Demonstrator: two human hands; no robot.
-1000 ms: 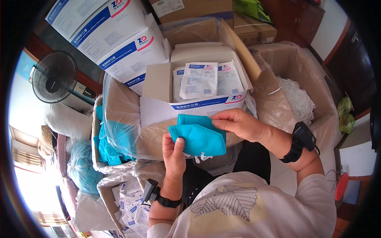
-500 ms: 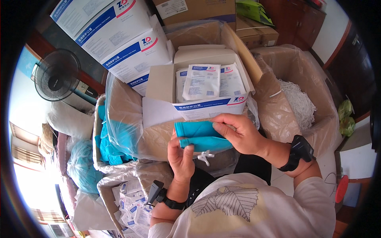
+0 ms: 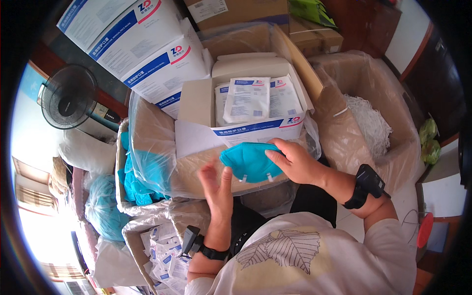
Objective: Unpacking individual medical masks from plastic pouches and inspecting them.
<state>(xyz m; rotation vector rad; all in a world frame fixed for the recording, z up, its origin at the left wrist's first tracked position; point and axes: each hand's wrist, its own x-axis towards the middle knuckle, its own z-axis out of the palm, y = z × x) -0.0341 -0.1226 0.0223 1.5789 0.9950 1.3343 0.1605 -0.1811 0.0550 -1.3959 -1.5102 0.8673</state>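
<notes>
A teal folded face mask [image 3: 250, 163] hangs from my right hand [image 3: 299, 163], which pinches its right end between thumb and fingers. Two small white tabs stick out along its lower edge. Just off the mask's left end is my left hand [image 3: 217, 191], thumb and fingers apart and slightly blurred, holding nothing. Beyond the mask stands an open white carton [image 3: 241, 135] with flat white mask packets [image 3: 248, 100] lying in it.
Teal masks [image 3: 140, 182] fill a lined box at the left, above a box of small packets [image 3: 167, 258]. White straps [image 3: 368, 120] lie in a large lined carton at the right. Stacked white cartons [image 3: 132, 39] and a black fan [image 3: 68, 97] stand at the far left.
My left hand has let go of the mask and drawn slightly left, its fingers spreading. The mask has changed from a doubled-over strip to a wider, rounded shape held by my right hand.
</notes>
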